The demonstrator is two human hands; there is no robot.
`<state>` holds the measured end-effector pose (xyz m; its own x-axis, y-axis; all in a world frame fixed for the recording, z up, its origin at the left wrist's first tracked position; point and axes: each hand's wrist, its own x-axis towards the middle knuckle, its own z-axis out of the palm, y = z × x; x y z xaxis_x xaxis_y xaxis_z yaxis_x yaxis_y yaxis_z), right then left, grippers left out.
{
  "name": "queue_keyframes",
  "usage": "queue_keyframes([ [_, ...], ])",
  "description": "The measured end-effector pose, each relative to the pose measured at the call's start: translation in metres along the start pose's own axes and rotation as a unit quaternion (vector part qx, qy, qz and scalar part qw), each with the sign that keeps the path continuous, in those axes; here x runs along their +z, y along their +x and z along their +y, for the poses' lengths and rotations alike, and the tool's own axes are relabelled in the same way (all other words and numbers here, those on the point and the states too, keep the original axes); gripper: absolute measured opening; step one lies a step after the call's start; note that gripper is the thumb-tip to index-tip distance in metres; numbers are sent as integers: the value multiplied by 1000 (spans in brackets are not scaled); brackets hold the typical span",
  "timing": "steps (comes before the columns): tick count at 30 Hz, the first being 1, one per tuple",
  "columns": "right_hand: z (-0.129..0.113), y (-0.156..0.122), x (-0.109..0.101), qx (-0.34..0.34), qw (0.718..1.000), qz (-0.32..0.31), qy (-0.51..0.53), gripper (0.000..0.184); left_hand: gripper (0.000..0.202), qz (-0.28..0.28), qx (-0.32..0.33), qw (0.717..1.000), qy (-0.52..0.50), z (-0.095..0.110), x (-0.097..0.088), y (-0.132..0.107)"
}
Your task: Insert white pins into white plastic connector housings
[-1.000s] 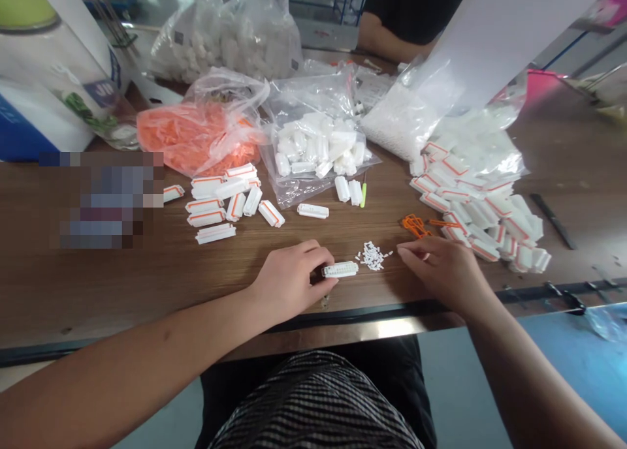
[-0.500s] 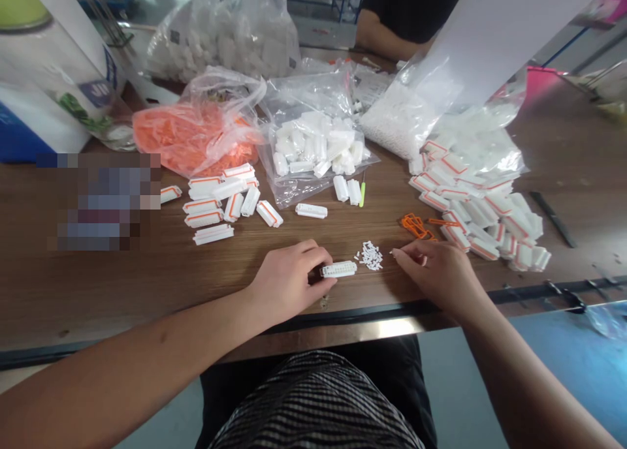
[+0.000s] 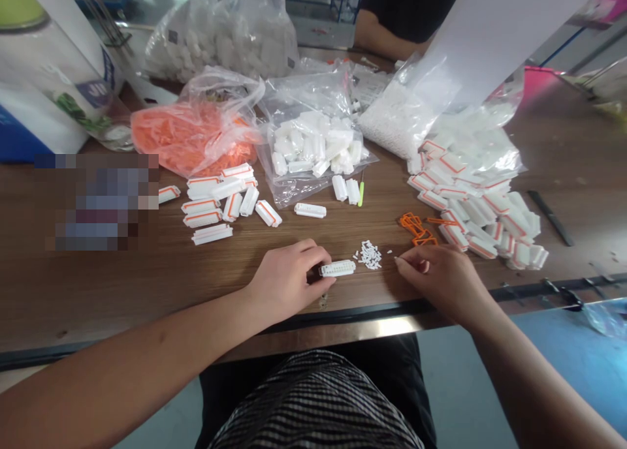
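Observation:
My left hand [image 3: 289,276] rests on the wooden table [image 3: 147,273] and pinches a white plastic connector housing [image 3: 337,268] by its left end. Just right of it lies a small heap of tiny white pins [image 3: 370,255]. My right hand [image 3: 441,276] is closed in a pinch beside that heap; what its fingertips hold is too small to name. A few orange clips [image 3: 416,229] lie just beyond my right hand.
White housings with orange clips lie in a group at centre left [image 3: 223,201] and a big pile at right [image 3: 480,207]. Bags of orange clips [image 3: 191,136], white housings [image 3: 316,145] and small white parts [image 3: 401,116] stand behind. Another person's arm [image 3: 386,41] rests at the far side.
My right hand has drawn back slightly from the pin heap, fingers still pinched. My left hand and the housing have stayed put.

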<state>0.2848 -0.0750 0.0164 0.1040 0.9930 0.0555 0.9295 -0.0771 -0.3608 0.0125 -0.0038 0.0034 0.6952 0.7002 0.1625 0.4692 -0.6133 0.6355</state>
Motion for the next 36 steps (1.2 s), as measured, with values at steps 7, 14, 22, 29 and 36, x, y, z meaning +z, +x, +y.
queue_keyframes([
  [7,8,1,-7,59,994,-4,89,25,11,0,0,1000,1,0,-1,0],
  [14,23,3,0,42,995,1,85,22,11,1,0,1000,4,0,0,0],
  [22,26,9,-2,-129,991,-14,24,24,11,1,2,1000,-1,0,0,0],
  [29,25,2,-3,-46,999,12,16,24,11,4,4,1000,-3,-1,0,0],
  [36,22,3,1,-91,995,24,-36,26,11,10,8,1000,-1,-2,1,0],
])
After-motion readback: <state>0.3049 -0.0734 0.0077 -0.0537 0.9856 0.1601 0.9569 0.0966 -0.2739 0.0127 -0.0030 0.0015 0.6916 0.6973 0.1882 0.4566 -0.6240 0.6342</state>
